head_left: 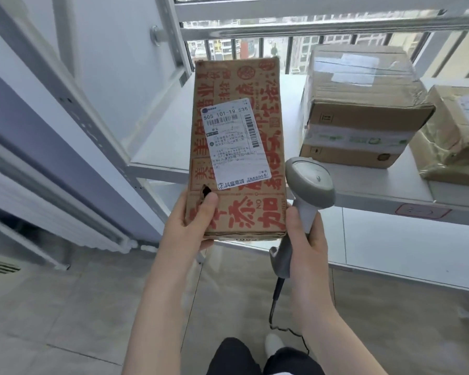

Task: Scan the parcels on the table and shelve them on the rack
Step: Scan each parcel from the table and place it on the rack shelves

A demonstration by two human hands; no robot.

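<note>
Before rack (157, 163) | left hand (186, 226) grips parcel (238, 147) | right hand (306, 239) grips scanner (309, 182)

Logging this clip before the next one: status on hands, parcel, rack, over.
Left grip holds printed parcel, label up. Right grip holds scanner beside it. Taped boxes sit on rack shelf, right of parcel.
</note>
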